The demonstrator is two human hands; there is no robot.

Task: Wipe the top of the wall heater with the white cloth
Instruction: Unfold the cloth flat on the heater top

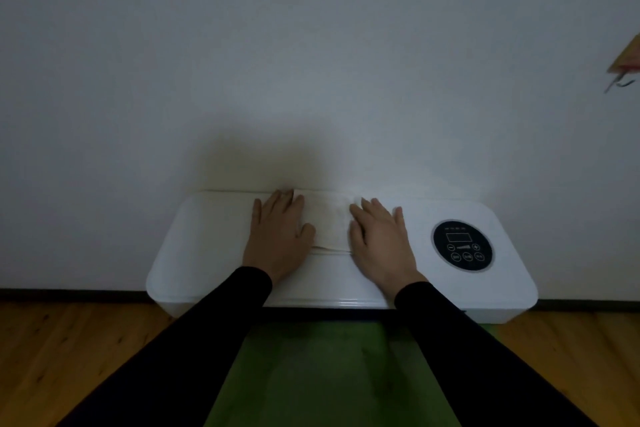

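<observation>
My left hand point(278, 232) lies flat, fingers spread, palm pressing the left end of the white cloth point(327, 224); my right hand point(379, 236) lies flat likewise, grip splayed, on the cloth's right end. Neither pinches it. Both arms reach forward in black sleeves point(221, 322), wrists straight. The cloth sits folded on top of the wall heater point(207, 246), its far edge touching the wall point(311, 62). Right of my right hand is a round black control panel point(462, 245); its markings are too small to read. Near me lies a green mat point(329, 374) on a wooden floor point(69, 357).
</observation>
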